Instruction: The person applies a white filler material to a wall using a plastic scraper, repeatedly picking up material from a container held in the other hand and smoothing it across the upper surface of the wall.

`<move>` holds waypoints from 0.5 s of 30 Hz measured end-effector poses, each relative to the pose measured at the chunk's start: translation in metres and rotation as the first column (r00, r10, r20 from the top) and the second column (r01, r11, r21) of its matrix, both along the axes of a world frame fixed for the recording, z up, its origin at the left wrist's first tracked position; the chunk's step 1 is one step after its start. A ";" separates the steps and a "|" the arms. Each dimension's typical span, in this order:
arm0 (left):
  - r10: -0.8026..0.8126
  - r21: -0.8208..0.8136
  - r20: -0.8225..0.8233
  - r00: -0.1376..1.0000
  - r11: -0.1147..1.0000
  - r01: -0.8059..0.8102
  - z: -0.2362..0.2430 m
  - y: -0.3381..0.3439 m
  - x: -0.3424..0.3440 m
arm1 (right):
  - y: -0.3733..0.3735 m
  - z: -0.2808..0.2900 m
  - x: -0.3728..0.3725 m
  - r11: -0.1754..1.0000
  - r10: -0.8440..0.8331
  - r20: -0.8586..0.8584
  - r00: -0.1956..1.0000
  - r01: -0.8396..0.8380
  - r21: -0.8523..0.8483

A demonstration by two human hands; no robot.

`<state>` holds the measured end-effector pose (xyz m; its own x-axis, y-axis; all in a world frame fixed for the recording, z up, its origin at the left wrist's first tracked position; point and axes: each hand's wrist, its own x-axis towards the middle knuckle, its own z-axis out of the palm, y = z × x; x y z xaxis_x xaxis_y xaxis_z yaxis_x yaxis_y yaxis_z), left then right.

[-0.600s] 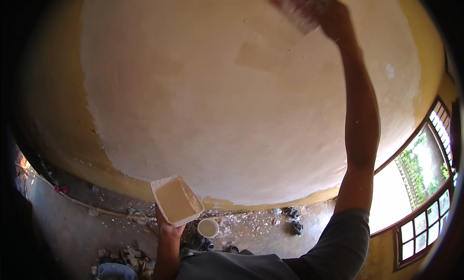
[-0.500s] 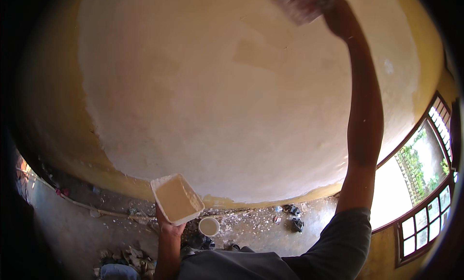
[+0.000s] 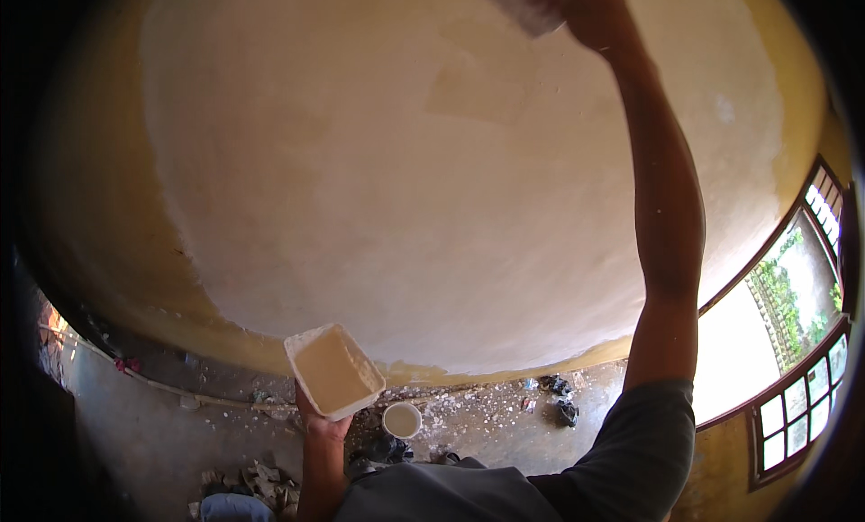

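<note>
OK, L hand (image 3: 323, 424) is clamped on a squarish whitish tub (image 3: 371, 397) from below, at its near side; most of the fingers are hidden by it. Tub's tilted, open top facing the cam, w/ beige paste (image 3: 331, 374) inside & smears up the inner side. It's low in view, L of ctr, in front of the bottom of the wall (image 3: 176, 279).

R hand (image 3: 591, 13) is way up at the top edge, arm stretched high, closed on a flat tool (image 3: 530, 6). Both are blurry & partly cut off, so can't tell how each finger sits or if the tool touches the wall.

Wall's mostly covered w/ a big pale coat (image 3: 387, 206), yellow showing at the sides & along the bottom. A darker beige patch (image 3: 473, 91) is just below the tool.

Floor (image 3: 252, 443) is grey, w/ lots of white bits near the wall. Round white bucket (image 3: 386, 421) stands there, just R of the tub in view. Black plastic bags (image 3: 567, 414) lie further R. Long thin pole (image 3: 171, 390) runs along the floor on the L. Bottom L: pile of broken bits (image 3: 267, 486) next to a blue thing (image 3: 236, 508). Far R: dark-framed window (image 3: 755, 450) w/ bright daylight & greenery (image 3: 782, 310) outside.
</note>
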<state>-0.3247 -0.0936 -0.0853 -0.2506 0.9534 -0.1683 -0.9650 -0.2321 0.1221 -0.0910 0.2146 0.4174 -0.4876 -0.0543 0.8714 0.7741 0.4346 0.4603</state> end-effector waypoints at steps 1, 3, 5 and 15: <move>0.041 -0.023 0.004 0.999 0.999 -0.041 -0.003 -0.008 -0.007 | -0.059 0.009 -0.020 0.970 0.095 -0.083 0.992 -0.111 -0.216; 0.048 -0.074 -0.021 0.999 0.996 -0.049 -0.002 -0.011 -0.006 | -0.034 0.007 -0.005 0.978 0.130 0.003 0.992 -0.128 -0.167; 0.056 -0.108 -0.015 0.998 0.993 -0.057 -0.002 -0.014 -0.009 | -0.027 -0.068 -0.030 0.972 0.067 0.123 0.990 -0.037 -0.234; 0.046 -0.104 -0.114 0.992 0.993 -0.058 0.007 -0.016 -0.007 | -0.045 -0.160 0.005 0.872 0.113 -0.152 0.982 -0.172 -0.458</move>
